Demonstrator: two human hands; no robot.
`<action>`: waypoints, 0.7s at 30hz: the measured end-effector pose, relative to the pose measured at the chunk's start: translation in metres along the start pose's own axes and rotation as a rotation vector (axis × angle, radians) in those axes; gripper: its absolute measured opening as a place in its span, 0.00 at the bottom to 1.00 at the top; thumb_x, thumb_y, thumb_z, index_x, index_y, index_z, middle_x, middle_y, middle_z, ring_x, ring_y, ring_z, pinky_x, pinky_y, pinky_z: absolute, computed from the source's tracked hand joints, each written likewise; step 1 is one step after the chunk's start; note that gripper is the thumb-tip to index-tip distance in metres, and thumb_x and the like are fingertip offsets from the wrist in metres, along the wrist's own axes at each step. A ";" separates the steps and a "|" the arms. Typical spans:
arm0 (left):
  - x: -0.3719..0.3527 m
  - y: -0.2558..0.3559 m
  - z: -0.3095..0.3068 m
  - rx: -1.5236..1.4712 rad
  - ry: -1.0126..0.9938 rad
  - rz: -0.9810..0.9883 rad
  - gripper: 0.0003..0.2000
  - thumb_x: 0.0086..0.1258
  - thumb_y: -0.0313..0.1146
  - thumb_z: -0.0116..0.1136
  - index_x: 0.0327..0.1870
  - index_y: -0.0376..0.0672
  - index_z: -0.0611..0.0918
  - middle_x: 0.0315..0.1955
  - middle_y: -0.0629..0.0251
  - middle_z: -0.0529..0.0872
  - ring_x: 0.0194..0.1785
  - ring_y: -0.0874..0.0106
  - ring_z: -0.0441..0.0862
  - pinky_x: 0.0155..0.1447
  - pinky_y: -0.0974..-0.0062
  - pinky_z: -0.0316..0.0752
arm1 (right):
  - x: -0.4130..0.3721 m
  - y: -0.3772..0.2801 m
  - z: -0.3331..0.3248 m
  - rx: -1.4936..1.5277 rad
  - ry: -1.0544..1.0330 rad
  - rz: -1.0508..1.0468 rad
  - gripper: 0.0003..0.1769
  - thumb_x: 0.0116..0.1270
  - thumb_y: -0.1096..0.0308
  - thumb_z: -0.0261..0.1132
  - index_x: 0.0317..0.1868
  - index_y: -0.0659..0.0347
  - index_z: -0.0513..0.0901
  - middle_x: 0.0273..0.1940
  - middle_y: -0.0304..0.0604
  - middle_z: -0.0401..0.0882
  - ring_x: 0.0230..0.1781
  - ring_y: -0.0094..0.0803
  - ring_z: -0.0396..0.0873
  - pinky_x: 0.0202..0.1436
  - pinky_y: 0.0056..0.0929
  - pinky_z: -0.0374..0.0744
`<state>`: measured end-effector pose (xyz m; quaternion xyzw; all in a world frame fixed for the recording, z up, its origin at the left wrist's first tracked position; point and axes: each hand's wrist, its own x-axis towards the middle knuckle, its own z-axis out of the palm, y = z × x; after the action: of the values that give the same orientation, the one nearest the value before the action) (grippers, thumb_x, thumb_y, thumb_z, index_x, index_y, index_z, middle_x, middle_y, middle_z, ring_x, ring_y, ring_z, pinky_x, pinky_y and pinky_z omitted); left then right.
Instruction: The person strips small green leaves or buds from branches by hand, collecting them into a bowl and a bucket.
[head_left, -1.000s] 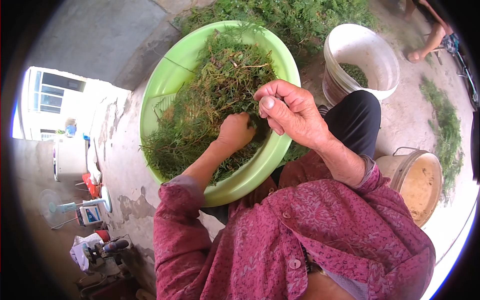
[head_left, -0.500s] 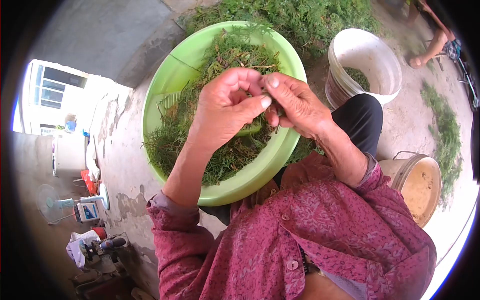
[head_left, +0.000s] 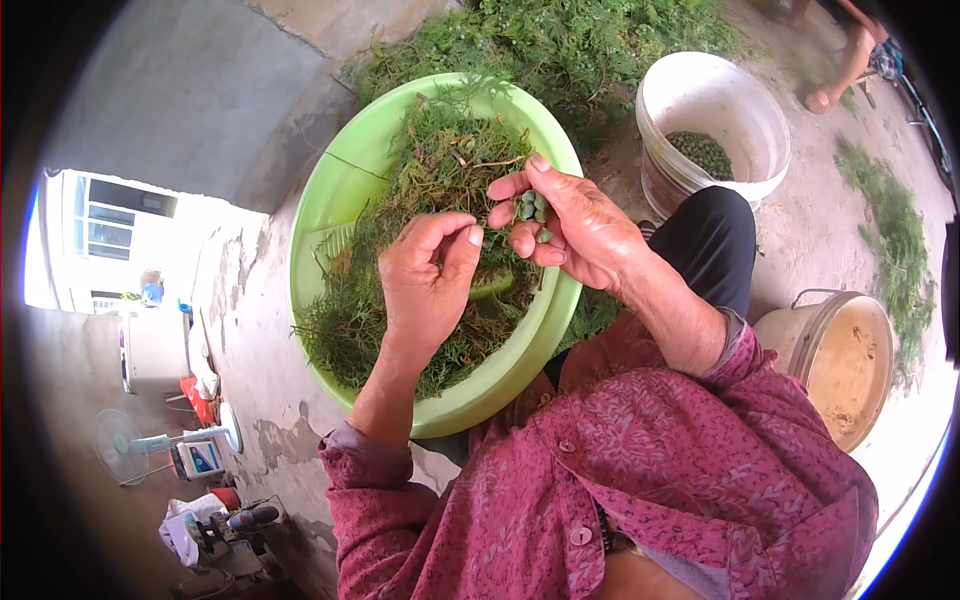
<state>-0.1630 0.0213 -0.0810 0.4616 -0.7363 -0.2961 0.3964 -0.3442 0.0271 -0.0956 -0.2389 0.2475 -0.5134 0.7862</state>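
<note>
Several small green seed cones (head_left: 533, 208) lie in the curled fingers of my right hand (head_left: 585, 225), over the right side of a green basin (head_left: 545, 345). Just left of it, my left hand (head_left: 435, 270) has its thumb and forefinger brought together at the tips; whatever they pinch is too small to make out. Below both hands, green and brownish conifer sprigs (head_left: 400, 250) fill much of the basin.
A white bucket (head_left: 765, 120) partly filled with green cones (head_left: 700, 152) stands upper right. Cut branches (head_left: 570, 50) lie behind the basin. An empty bucket (head_left: 845, 370) lies at right. Another person's bare leg (head_left: 850, 70) shows upper right; a fan (head_left: 120, 445) stands left.
My hands have moved apart and a little lower. My right hand has turned and opened somewhat, so the green cones in it now show. The view has shifted slightly.
</note>
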 end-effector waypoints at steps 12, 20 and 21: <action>0.021 0.033 0.004 -0.004 -0.210 -0.181 0.04 0.58 0.23 0.61 0.32 0.35 0.80 0.21 0.68 0.81 0.25 0.84 0.76 0.29 0.85 0.71 | -0.002 0.004 0.000 -0.191 -0.078 -0.017 0.25 0.68 0.49 0.54 0.43 0.67 0.73 0.29 0.41 0.74 0.25 0.21 0.74 0.21 0.16 0.67; 0.022 0.030 0.003 0.065 -0.217 -0.216 0.01 0.57 0.23 0.58 0.27 0.36 0.80 0.17 0.70 0.79 0.21 0.87 0.71 0.25 0.85 0.68 | -0.001 0.006 -0.002 -0.221 -0.113 -0.022 0.15 0.69 0.60 0.54 0.42 0.66 0.75 0.30 0.40 0.76 0.25 0.19 0.73 0.21 0.14 0.68; 0.021 0.027 0.003 -0.012 -0.178 -0.209 0.01 0.57 0.23 0.58 0.26 0.37 0.80 0.16 0.71 0.78 0.21 0.87 0.70 0.24 0.85 0.66 | -0.001 0.005 -0.001 -0.228 -0.095 -0.007 0.14 0.69 0.62 0.53 0.43 0.67 0.75 0.30 0.40 0.76 0.24 0.19 0.72 0.21 0.14 0.68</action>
<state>-0.1828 0.0129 -0.0539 0.5053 -0.7146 -0.3803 0.2991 -0.3415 0.0301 -0.0995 -0.3518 0.2661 -0.4727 0.7629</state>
